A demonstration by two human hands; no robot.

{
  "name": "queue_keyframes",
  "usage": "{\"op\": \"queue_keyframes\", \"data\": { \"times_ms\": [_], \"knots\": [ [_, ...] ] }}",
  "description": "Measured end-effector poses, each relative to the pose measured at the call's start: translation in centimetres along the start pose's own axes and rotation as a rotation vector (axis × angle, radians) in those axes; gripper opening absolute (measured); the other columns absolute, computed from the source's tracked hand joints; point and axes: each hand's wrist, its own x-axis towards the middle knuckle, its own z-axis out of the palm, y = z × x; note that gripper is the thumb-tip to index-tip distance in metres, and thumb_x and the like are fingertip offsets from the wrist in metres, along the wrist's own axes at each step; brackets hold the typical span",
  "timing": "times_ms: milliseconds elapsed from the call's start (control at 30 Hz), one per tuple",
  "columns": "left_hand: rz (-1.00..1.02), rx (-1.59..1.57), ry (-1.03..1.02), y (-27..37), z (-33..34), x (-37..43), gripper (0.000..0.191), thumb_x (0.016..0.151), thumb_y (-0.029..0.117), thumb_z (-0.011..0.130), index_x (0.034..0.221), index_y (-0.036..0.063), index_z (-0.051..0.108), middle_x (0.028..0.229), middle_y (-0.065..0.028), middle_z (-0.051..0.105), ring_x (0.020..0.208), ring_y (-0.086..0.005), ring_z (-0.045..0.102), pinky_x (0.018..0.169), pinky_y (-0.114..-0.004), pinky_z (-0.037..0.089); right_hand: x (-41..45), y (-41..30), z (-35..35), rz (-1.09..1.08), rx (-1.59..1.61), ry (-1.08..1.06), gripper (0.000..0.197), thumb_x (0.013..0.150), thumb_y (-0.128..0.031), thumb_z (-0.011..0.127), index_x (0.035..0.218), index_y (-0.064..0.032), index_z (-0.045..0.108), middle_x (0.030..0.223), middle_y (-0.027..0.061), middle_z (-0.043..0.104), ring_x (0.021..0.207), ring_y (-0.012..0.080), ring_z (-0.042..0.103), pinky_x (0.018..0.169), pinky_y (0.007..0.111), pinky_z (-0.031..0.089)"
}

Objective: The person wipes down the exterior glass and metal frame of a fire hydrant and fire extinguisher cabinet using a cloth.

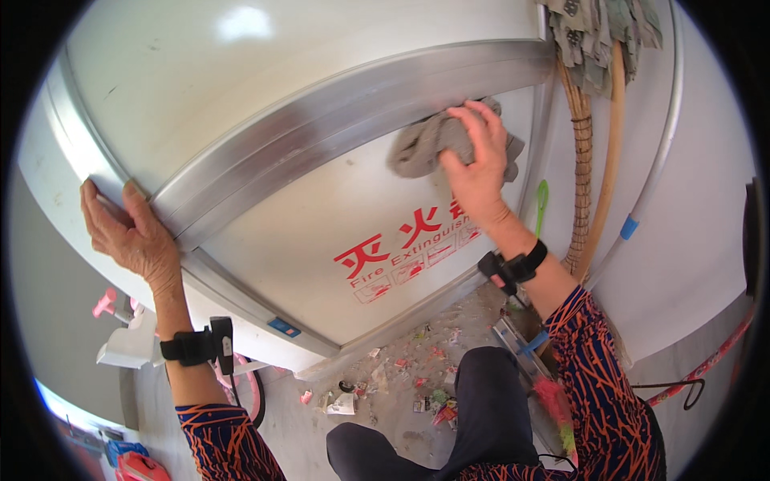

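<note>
Before me stands a white cabinet with brushed-metal framing. My right hand point(478, 156) holds a bunched grey cloth point(430, 147) against its lower white panel point(283, 240), just under the wide metal crossbar point(361, 99). Red writing and small pictograms mark this panel, and my right wrist covers part of them. On the left, my left hand point(129, 234) grips the upright metal frame point(90, 144) at the cabinet's corner, thumb on one side and fingers on the other.
Scraps of paper and wrappers point(433, 403) litter the floor below the panel. A rag mop point(601, 36), a broom with a bound handle point(580, 162) and a metal pole point(662, 144) lean at right. A dustpan point(517, 349) lies by my right knee. Left stands a pink-and-white child's bicycle point(129, 343).
</note>
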Motion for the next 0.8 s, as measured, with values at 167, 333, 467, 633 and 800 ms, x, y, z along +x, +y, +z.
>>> {"op": "queue_keyframes", "data": {
  "times_ms": [167,333,467,633,800],
  "knots": [
    [-0.028,-0.015,-0.01,-0.1,-0.1,-0.4,0.054,0.095,0.036,0.058,0.139,0.0088,0.044,0.138,-0.0144,0.049,0.123,-0.0322,0.045,0.105,-0.045,0.03,-2.1,-5.0,2.6,-0.003,0.066,0.066,0.05,0.066,0.002,0.063,0.115,-0.0107,0.059,0.127,0.0119,0.047,0.108,0.0375,0.044,0.093,0.046,0.04],
    [-0.104,-0.054,-0.027,0.5,-0.1,-0.3,0.055,0.094,0.035,0.058,0.14,0.0079,0.044,0.14,-0.0142,0.046,0.126,-0.0311,0.042,0.106,-0.044,0.029,-3.5,-5.0,1.8,-0.065,0.033,-0.092,0.052,0.063,0.001,0.066,0.113,-0.0122,0.061,0.125,0.0099,0.048,0.102,0.0352,0.045,0.087,0.045,0.043],
    [-0.133,-0.064,-0.027,0.2,-0.3,-0.5,0.055,0.093,0.034,0.059,0.139,0.007,0.044,0.14,-0.0135,0.046,0.127,-0.0307,0.04,0.106,-0.043,0.029,-7.1,-5.4,1.3,-0.209,0.087,-0.279,0.052,0.06,-0.001,0.069,0.109,-0.0143,0.063,0.122,0.0081,0.05,0.097,0.0338,0.047,0.084,0.042,0.045],
    [-0.082,-0.077,-0.008,0.3,0.0,-0.2,0.055,0.093,0.035,0.06,0.138,0.007,0.045,0.141,-0.0136,0.046,0.127,-0.0309,0.04,0.107,-0.042,0.029,-7.9,-8.9,1.9,-0.212,0.163,-0.397,0.052,0.058,-0.004,0.073,0.107,-0.0141,0.063,0.118,0.0071,0.052,0.092,0.0329,0.048,0.081,0.041,0.045],
    [-0.156,-0.097,-0.05,0.2,-0.3,-0.3,0.055,0.093,0.035,0.059,0.139,0.0094,0.044,0.144,-0.0126,0.042,0.125,-0.0319,0.04,0.106,-0.042,0.031,-7.5,-12.8,1.8,-0.271,0.56,-0.666,0.05,0.062,-0.006,0.074,0.11,-0.0109,0.061,0.119,0.0084,0.052,0.1,0.0313,0.052,0.087,0.041,0.045]
  ]
}}
